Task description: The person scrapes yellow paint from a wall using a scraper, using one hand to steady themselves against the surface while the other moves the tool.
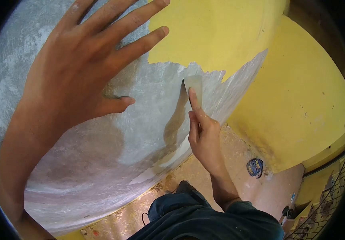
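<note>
My left hand is spread wide against the wall at the upper left, fingers apart and holding nothing. My right hand grips a flat scraper, its index finger stretched along the blade. The blade lies on the bare grey wall, just below the ragged lower edge of the yellow paint. The scraper's handle is hidden in my palm.
Another yellow wall stands at the right, dark stains near its foot. A dark blue bag-like item lies on the dusty floor. Metal grillwork and a cardboard box are at the lower right.
</note>
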`<state>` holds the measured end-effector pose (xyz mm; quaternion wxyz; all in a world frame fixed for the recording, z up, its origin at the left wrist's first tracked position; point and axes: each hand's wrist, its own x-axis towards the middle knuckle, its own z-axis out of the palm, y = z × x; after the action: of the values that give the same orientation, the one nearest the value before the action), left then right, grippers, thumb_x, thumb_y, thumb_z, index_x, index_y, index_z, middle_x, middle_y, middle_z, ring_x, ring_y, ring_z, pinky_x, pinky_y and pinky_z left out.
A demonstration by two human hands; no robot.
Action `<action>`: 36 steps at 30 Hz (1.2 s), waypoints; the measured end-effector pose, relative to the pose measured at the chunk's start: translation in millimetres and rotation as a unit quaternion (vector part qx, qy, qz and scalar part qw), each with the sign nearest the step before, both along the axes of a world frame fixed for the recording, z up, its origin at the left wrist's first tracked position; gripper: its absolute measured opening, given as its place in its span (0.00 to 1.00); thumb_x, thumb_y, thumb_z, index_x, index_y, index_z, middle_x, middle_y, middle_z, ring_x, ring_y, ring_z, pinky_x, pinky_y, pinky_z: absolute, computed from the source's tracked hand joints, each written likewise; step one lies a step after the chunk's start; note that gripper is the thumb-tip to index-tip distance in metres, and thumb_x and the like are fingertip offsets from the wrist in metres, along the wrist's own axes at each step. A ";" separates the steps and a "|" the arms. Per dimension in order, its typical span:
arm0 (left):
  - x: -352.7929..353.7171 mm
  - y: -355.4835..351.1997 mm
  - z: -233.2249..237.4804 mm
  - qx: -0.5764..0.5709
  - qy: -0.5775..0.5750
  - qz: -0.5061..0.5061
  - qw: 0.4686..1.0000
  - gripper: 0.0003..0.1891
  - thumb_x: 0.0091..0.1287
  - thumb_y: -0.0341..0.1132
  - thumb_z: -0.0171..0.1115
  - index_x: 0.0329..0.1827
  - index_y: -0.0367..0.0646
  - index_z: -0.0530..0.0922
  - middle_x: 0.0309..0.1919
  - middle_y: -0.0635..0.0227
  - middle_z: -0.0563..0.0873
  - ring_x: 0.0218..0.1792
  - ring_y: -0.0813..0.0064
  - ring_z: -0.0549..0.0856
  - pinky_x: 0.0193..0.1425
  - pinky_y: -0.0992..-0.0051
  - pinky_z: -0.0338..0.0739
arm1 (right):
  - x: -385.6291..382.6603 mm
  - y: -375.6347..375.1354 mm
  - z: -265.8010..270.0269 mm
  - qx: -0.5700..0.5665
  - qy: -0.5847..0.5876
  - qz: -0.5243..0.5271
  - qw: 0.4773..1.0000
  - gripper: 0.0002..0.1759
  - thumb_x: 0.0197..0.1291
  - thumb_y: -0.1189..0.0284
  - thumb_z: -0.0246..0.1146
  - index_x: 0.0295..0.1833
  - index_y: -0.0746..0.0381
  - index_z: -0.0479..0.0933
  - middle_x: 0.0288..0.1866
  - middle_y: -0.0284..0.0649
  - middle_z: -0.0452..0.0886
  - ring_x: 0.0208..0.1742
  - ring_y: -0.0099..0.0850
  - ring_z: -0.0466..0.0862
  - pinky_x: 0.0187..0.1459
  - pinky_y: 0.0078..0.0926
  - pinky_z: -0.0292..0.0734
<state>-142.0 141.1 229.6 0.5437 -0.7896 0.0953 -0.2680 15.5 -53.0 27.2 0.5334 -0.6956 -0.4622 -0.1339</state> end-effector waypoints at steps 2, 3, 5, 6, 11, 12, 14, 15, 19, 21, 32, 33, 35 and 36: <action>0.5 -2.2 -1.2 -0.001 0.008 -0.005 1.000 0.50 0.63 0.80 0.60 0.79 0.54 0.71 0.83 0.52 0.63 0.84 0.48 0.58 0.87 0.37 0.50 | 5.2 5.4 11.9 0.021 -0.001 -0.013 1.000 0.36 0.74 0.85 0.58 0.83 0.49 0.69 0.26 0.47 0.63 0.26 0.25 0.63 0.31 0.22 0.65; 0.6 -4.2 -1.3 0.002 0.005 0.008 1.000 0.50 0.63 0.80 0.60 0.79 0.54 0.71 0.83 0.51 0.63 0.84 0.48 0.58 0.87 0.37 0.50 | 5.0 5.4 21.4 0.019 0.001 -0.016 1.000 0.36 0.74 0.85 0.58 0.83 0.49 0.69 0.26 0.47 0.64 0.26 0.25 0.63 0.31 0.22 0.65; 1.6 -4.6 0.2 0.009 0.001 0.021 1.000 0.50 0.64 0.80 0.60 0.79 0.54 0.71 0.83 0.51 0.63 0.84 0.48 0.59 0.87 0.37 0.50 | 3.8 4.0 20.0 0.021 0.002 -0.019 1.000 0.36 0.74 0.86 0.58 0.83 0.50 0.69 0.26 0.47 0.64 0.26 0.25 0.64 0.32 0.22 0.66; 1.8 -2.6 -1.0 0.005 0.002 0.008 1.000 0.50 0.64 0.80 0.60 0.79 0.54 0.70 0.83 0.51 0.63 0.84 0.48 0.59 0.87 0.37 0.50 | 4.5 3.1 8.6 0.020 -0.007 -0.014 1.000 0.36 0.74 0.85 0.58 0.83 0.50 0.69 0.26 0.47 0.64 0.26 0.26 0.64 0.31 0.23 0.66; -0.9 -5.4 -0.9 -0.002 0.022 0.021 1.000 0.50 0.64 0.80 0.59 0.80 0.53 0.69 0.82 0.51 0.64 0.85 0.48 0.58 0.87 0.37 0.49 | 2.9 3.6 14.4 0.018 0.000 -0.014 1.000 0.35 0.75 0.85 0.57 0.84 0.50 0.68 0.26 0.47 0.64 0.26 0.26 0.64 0.31 0.24 0.66; -1.1 -9.7 -1.8 -0.014 0.015 0.021 1.000 0.50 0.64 0.80 0.59 0.80 0.53 0.69 0.82 0.51 0.64 0.85 0.48 0.58 0.87 0.37 0.50 | 3.9 3.5 23.1 0.016 -0.003 -0.019 1.000 0.36 0.74 0.85 0.58 0.84 0.49 0.69 0.26 0.47 0.64 0.27 0.26 0.63 0.31 0.24 0.67; -0.2 -8.1 -0.7 -0.023 0.008 0.021 0.999 0.50 0.64 0.80 0.59 0.80 0.54 0.70 0.82 0.51 0.65 0.85 0.48 0.58 0.87 0.37 0.50 | 2.7 2.7 23.1 0.017 -0.007 -0.023 1.000 0.36 0.74 0.85 0.58 0.83 0.49 0.69 0.26 0.48 0.64 0.27 0.26 0.63 0.31 0.25 0.67; 0.7 -1.3 -0.4 -0.006 0.007 0.005 1.000 0.50 0.63 0.81 0.60 0.80 0.54 0.70 0.82 0.51 0.65 0.85 0.48 0.58 0.87 0.37 0.50 | 2.0 0.8 15.5 0.010 -0.007 -0.015 1.000 0.36 0.74 0.85 0.58 0.83 0.48 0.69 0.26 0.48 0.65 0.27 0.25 0.63 0.31 0.25 0.67; -1.0 -20.9 -2.0 -0.035 0.007 0.062 0.997 0.51 0.62 0.81 0.61 0.79 0.55 0.70 0.82 0.52 0.65 0.85 0.49 0.59 0.87 0.37 0.51 | 4.6 3.3 15.4 0.017 -0.014 -0.017 1.000 0.36 0.74 0.85 0.58 0.83 0.47 0.69 0.26 0.49 0.66 0.26 0.26 0.63 0.30 0.25 0.67; 0.3 -6.4 -3.1 -0.018 0.005 0.031 0.999 0.51 0.62 0.81 0.61 0.79 0.55 0.70 0.82 0.52 0.65 0.85 0.49 0.58 0.87 0.37 0.50 | 6.4 3.9 20.8 0.019 -0.020 -0.024 0.999 0.36 0.74 0.85 0.58 0.83 0.48 0.69 0.26 0.48 0.66 0.26 0.26 0.64 0.30 0.25 0.66; 2.8 0.1 -3.0 0.000 0.009 -0.018 1.000 0.50 0.62 0.80 0.61 0.78 0.55 0.71 0.82 0.52 0.64 0.85 0.50 0.57 0.87 0.38 0.49 | 2.9 5.2 23.4 0.023 -0.003 -0.005 1.000 0.35 0.74 0.86 0.57 0.83 0.51 0.69 0.26 0.47 0.67 0.26 0.25 0.64 0.31 0.24 0.66; 1.6 1.1 -2.7 0.000 0.005 -0.016 1.000 0.50 0.62 0.80 0.61 0.78 0.55 0.71 0.82 0.52 0.64 0.85 0.50 0.57 0.87 0.38 0.49 | 0.6 3.5 16.4 0.017 -0.003 0.001 1.000 0.35 0.74 0.86 0.57 0.83 0.51 0.69 0.26 0.47 0.67 0.26 0.26 0.63 0.31 0.23 0.66; 0.6 5.6 -3.5 0.003 -0.002 -0.010 1.000 0.49 0.62 0.80 0.61 0.78 0.55 0.71 0.82 0.52 0.64 0.85 0.50 0.57 0.87 0.37 0.49 | -0.6 5.9 9.1 0.013 -0.006 0.011 1.000 0.35 0.74 0.86 0.57 0.83 0.50 0.69 0.26 0.47 0.67 0.26 0.26 0.63 0.31 0.23 0.66; 3.5 10.0 -5.0 0.015 -0.013 -0.025 1.000 0.49 0.62 0.80 0.61 0.78 0.55 0.71 0.82 0.52 0.64 0.85 0.50 0.57 0.87 0.37 0.49 | 0.7 8.2 7.9 0.030 -0.008 0.014 0.999 0.36 0.74 0.86 0.57 0.83 0.50 0.69 0.26 0.47 0.67 0.26 0.25 0.63 0.32 0.22 0.66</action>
<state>-138.4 151.1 224.5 0.5498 -0.7753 0.1116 -0.2901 16.2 -44.8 35.1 0.5519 -0.6718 -0.4722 -0.1458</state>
